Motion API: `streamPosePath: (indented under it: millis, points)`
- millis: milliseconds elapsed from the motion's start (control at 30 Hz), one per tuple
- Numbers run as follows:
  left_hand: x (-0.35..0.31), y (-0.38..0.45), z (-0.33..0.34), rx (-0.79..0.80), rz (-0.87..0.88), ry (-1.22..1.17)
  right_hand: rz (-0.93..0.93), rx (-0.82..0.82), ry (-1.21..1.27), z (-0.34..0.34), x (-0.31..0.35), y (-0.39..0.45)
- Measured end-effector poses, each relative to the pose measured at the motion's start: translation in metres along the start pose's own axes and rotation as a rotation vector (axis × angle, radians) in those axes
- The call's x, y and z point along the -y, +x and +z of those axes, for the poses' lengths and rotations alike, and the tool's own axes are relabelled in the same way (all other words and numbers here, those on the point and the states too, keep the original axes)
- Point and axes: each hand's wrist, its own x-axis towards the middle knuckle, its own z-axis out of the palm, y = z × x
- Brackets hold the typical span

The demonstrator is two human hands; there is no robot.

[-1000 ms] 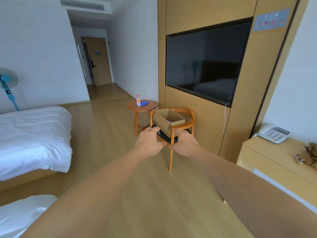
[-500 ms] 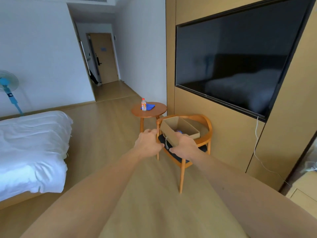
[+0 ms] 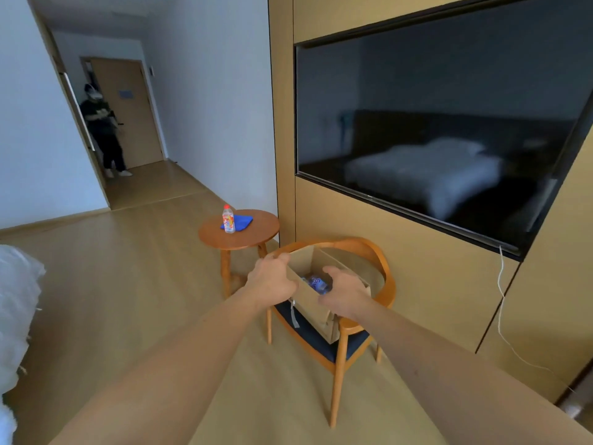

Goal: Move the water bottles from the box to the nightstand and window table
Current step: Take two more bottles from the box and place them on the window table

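Two bare hands reach to one open cardboard box (image 3: 313,301) standing on the dark seat of one wooden armchair (image 3: 348,329). Left hand (image 3: 272,281): grip curled over the box's near-left rim, holding the cardboard. Right hand (image 3: 345,293): grip curled down at the box's near-right rim beside the bottle; whether it clasps the rim or the bottle cannot be told. One blue-labelled water bottle (image 3: 317,283) shows inside the box, lying between the two hands; any others are hidden by the walls. One more bottle (image 3: 228,219), with a red cap and an orange-and-white label, stands upright on one round wooden bench (image 3: 253,234) just beside the chair, at the edge of one blue cloth (image 3: 239,221). Its label print is too small to read; the box shows no legible writing. One wall-mounted television (image 3: 442,130), dark, reflects a bed. One white cable (image 3: 500,316) hangs below it. White bedding (image 3: 17,303) shows at the left edge. One person in dark clothes (image 3: 102,130) stands by the far door (image 3: 128,110). Against the frame half a second earlier, chair and box lie closer, the right hand has gone from the box's front wall to its rim, and the person at the door is newly in sight
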Motion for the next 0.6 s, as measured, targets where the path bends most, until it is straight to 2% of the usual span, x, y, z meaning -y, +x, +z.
streamPosePath:
  millis: [233, 467, 600]
  points:
    - [0.055, 0.132, 0.005, 0.116, 0.019, -0.021, 0.141, 0.044, 0.007, 0.023, 0.007, 0.116]
    - [0.091, 0.238, 0.053, 0.262, 0.013, 0.001, 0.234, 0.150, -0.006, 0.058, -0.025, 0.218]
    - [0.102, 0.310, 0.087, 0.302, 0.022, 0.026, 0.259, 0.151, 0.004, 0.076, -0.052, 0.293]
